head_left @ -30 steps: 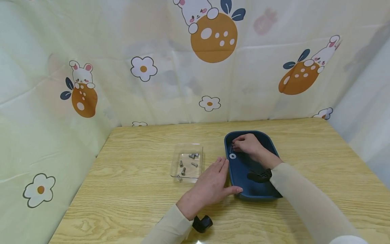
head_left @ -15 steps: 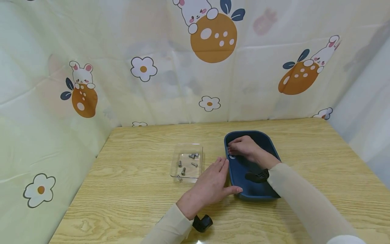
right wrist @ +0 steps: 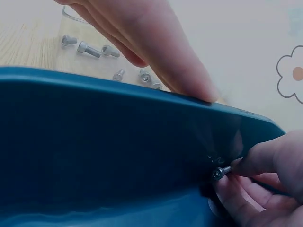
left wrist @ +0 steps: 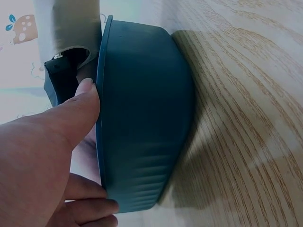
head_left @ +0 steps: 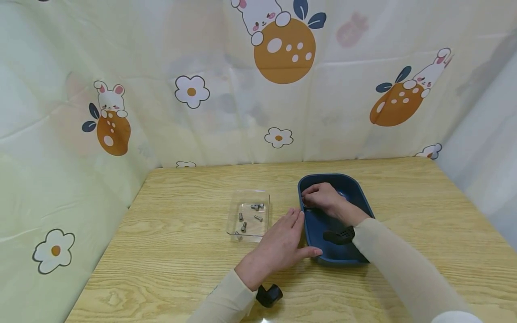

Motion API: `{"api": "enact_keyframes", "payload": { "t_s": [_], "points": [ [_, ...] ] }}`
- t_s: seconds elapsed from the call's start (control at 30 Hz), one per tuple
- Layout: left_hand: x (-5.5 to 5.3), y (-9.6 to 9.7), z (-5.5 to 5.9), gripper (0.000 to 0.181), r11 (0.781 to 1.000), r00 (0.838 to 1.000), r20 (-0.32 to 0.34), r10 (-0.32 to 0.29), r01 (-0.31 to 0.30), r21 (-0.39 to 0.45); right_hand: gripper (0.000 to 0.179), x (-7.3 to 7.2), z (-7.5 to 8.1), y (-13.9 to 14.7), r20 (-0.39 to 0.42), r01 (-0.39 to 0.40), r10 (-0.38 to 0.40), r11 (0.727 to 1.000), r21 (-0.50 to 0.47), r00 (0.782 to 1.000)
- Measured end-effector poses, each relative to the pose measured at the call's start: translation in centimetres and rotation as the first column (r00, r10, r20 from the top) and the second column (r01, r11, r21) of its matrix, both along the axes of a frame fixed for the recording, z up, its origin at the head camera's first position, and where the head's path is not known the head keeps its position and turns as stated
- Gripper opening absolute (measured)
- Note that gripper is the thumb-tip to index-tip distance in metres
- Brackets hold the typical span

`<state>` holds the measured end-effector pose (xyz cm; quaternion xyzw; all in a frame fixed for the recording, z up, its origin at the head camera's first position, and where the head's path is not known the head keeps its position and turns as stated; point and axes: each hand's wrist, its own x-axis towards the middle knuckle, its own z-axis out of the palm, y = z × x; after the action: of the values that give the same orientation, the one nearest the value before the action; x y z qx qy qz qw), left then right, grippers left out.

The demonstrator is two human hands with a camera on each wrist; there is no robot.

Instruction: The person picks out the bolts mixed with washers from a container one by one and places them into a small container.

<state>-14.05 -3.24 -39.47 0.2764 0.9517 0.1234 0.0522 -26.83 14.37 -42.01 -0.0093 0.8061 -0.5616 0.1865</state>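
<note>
A dark blue tray (head_left: pixel 339 251) stands on the table. My left hand (head_left: pixel 278 246) rests against its left side, fingers extended along the wall and thumb on the near rim; the left wrist view shows the thumb (left wrist: pixel 85 101) touching that rim. Inside the tray, by the left wall, is my right hand (head_left: pixel 325 197). In the right wrist view its fingertips pinch a small socket-head screw (right wrist: pixel 218 173), head pointing away from the fingers. A pale washer (right wrist: pixel 215 206) shows partly beneath those fingers.
Left of the tray sits a clear plastic box (head_left: pixel 247 197) with several metal screws (head_left: pixel 243 227) in it. A patterned curtain (head_left: pixel 226 121) hangs behind the wooden table (head_left: pixel 169 251). Black camera mounts (head_left: pixel 269 296) are on both wrists.
My right hand has shifted slightly left and towards me, against the tray's left wall, and now mostly covers the washer in the head view. My left hand has stayed in place.
</note>
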Motion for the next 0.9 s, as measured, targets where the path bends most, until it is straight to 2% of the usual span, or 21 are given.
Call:
{"api": "enact_keyframes", "payload": {
  "t_s": [0.67, 0.9],
  "points": [
    [0.0, 0.2, 0.2, 0.094, 1.0, 1.0, 0.031, 0.005, -0.005, 0.001, 0.033, 0.1, 0.8, 0.6, 0.011, -0.024, 0.025, 0.998, -0.05, 1.0],
    [0.0, 0.2, 0.2, 0.096, 1.0, 0.998, 0.059, 0.029, -0.029, 0.003, 0.03, 0.3, 1.2, 0.9, 0.018, 0.002, -0.001, 0.995, -0.099, 1.0]
  ]
}}
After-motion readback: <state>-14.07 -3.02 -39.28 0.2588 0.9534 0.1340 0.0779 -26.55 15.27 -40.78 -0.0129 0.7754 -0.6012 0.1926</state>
